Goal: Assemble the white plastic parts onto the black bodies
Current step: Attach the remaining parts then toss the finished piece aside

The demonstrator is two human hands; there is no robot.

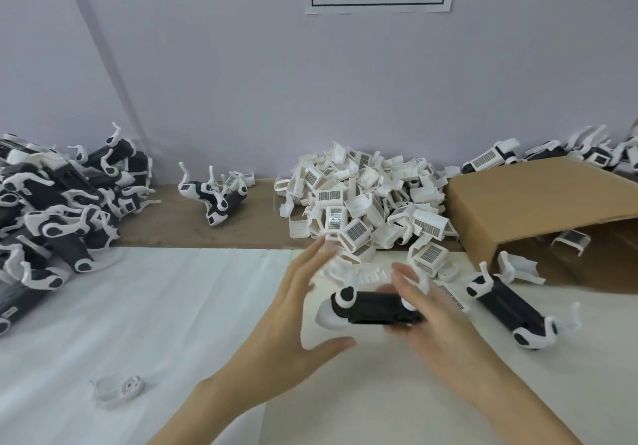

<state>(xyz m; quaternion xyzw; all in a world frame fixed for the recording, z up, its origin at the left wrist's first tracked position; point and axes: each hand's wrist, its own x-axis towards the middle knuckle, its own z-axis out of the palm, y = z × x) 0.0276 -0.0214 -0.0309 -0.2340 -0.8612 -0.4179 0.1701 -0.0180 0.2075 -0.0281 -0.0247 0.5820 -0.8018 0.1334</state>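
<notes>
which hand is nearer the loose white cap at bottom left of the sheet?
Left. The left hand is up and right of the cap; the right hand, gripping the black body, is farther right.

Black body (374, 308) was matt plastic; white parts (366, 199) smooth plastic; box (538, 199) right, rough brown cardboard.
</notes>
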